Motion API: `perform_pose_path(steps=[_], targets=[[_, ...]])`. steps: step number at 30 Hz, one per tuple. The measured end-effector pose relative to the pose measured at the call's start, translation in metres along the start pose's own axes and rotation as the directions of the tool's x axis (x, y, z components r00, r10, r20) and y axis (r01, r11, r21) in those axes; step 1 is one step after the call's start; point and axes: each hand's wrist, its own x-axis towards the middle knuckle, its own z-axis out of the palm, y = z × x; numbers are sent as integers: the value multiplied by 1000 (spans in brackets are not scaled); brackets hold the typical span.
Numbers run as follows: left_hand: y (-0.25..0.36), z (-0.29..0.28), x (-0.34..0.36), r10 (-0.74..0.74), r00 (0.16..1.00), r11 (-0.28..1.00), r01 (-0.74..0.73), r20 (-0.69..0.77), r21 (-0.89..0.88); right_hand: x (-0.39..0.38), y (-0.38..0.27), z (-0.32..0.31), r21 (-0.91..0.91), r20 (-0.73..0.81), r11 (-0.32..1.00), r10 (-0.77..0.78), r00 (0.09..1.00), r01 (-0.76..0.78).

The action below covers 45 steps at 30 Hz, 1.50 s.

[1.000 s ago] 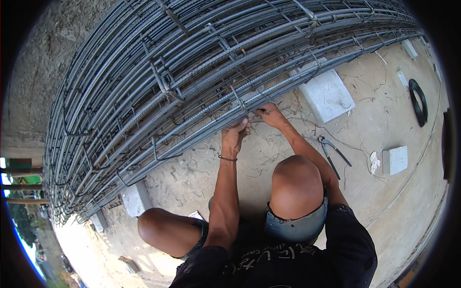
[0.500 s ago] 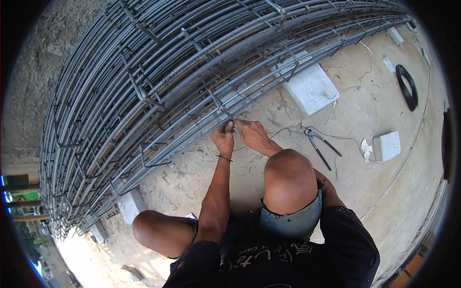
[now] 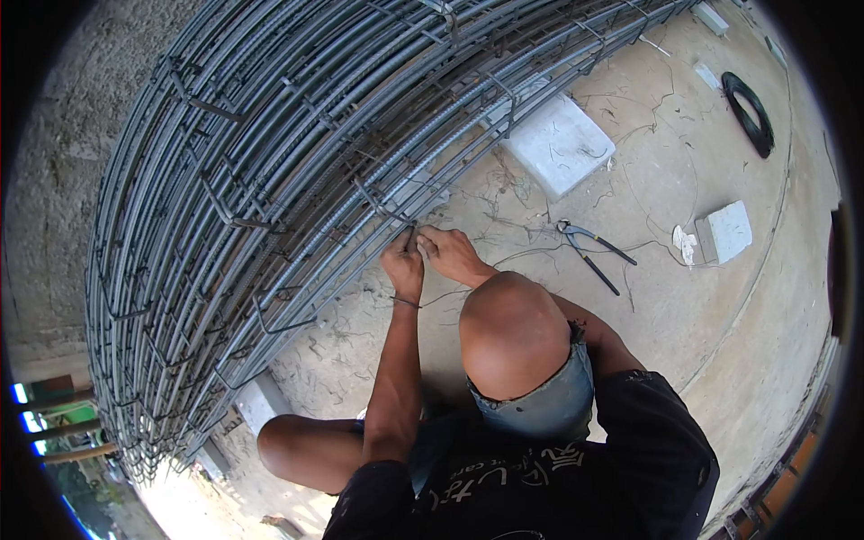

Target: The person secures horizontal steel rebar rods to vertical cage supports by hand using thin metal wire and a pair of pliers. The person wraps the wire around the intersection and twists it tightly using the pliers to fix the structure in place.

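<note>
Both my hands meet at the near lower edge of a long rebar cage (image 3: 360, 214), by the corner of one stirrup. My left hand (image 3: 403, 268) is closed in a pinch, thumb and fingertips up against the bars. Close to its right, my right hand (image 3: 454, 256) is also pinched, its fingertips almost touching the left ones. Whatever lies between the fingers is too small and hidden to make out. Pincers (image 3: 594, 254) with dark, yellow-marked handles lie spread on the concrete floor to the right of my hands.
Under the cage's edge sits a pale block (image 3: 560, 148), and another block (image 3: 261, 402) is at lower left. Further right are a smaller block (image 3: 725, 231), a scrap of white material (image 3: 685, 245) and a black wire coil (image 3: 748, 115). Loose wire bits litter the floor.
The view has shifted, so the cage, pincers and blocks appear displaced. Both hands remain pinched together at the same stirrup corner, with only slight finger movement.
</note>
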Motion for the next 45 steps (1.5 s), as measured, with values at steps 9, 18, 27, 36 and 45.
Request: perform_pose_path(steps=[9,18,27,36,45], targets=[[10,3,2,-334,877,670,478,345,-568,-15,-4,10,-171,-66,982,-93,993,81],[35,4,19,-536,737,554,675,412,-487,-21,27,11,22,64,999,24,998,-25],[3,12,24,-285,945,932,312,158,-186,18,24,-28,53,-112,991,125,986,-120],[-22,8,25,118,990,967,-131,74,219,56,40,-14,318,194,943,36,980,-97],[-22,36,13,173,972,976,-147,-160,163,34,9,-6,11,-186,998,-66,980,69]])
